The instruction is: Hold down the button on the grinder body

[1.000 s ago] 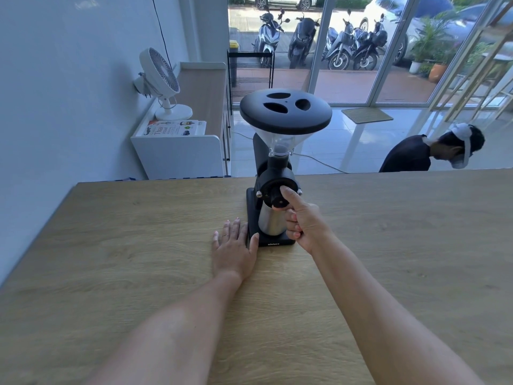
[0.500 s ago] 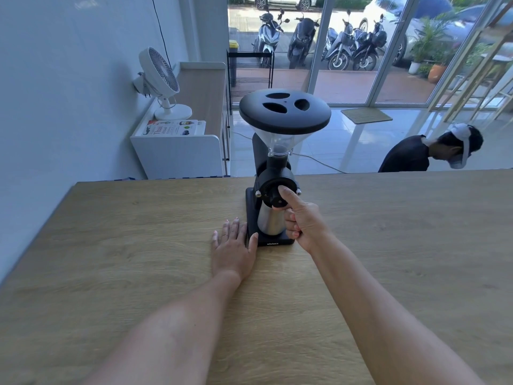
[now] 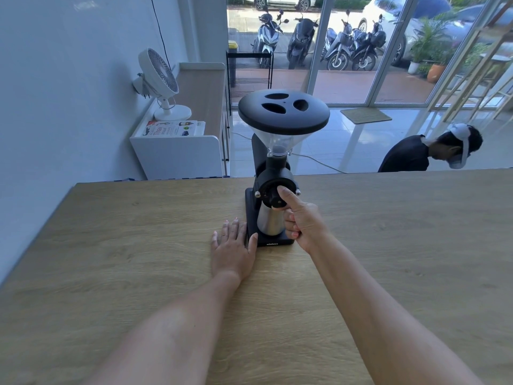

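While the left hand (image 3: 232, 247) lies flat on the desk (image 3: 111, 245) beside the grinder (image 3: 274, 173) near the far edge, the right hand (image 3: 302, 220) pinches its dial (image 3: 270, 194), curled fingers hiding part of the steel cup (image 3: 269, 222).

1. We look from one head-worn, wide-angle camera, facing forward and down across the table (image 3: 111, 273).
2. We sit close: both forearms enter from the bottom edge.
3. The grinder (image 3: 273, 173) stands central, within arm's reach.

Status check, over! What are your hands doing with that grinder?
Right hand pinching the grinder dial. Left hand flat on table, thumb against the grinder's base. Nothing in the way.
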Demonstrator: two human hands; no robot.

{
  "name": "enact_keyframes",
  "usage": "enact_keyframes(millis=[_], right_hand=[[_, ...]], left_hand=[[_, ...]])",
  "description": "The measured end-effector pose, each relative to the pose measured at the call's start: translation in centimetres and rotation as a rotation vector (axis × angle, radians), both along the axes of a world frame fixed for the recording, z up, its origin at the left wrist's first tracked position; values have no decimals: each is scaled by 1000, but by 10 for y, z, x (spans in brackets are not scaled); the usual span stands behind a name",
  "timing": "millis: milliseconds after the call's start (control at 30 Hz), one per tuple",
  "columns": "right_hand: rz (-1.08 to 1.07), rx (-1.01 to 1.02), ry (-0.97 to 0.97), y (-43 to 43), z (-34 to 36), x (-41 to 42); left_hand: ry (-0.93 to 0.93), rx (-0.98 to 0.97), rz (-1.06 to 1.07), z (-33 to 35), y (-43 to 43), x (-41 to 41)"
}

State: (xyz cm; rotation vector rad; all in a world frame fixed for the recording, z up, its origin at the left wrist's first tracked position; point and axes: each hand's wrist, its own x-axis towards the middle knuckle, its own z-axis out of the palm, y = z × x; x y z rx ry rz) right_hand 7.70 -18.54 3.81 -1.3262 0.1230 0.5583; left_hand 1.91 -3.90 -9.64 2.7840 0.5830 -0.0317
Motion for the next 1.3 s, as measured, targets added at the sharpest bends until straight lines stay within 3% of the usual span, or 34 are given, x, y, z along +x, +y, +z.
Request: enact_keyframes(millis=[1300], right_hand=[[-24, -50, -49, -1, 0, 1]], left_hand=[[-14, 3, -3, 0, 0, -1]])
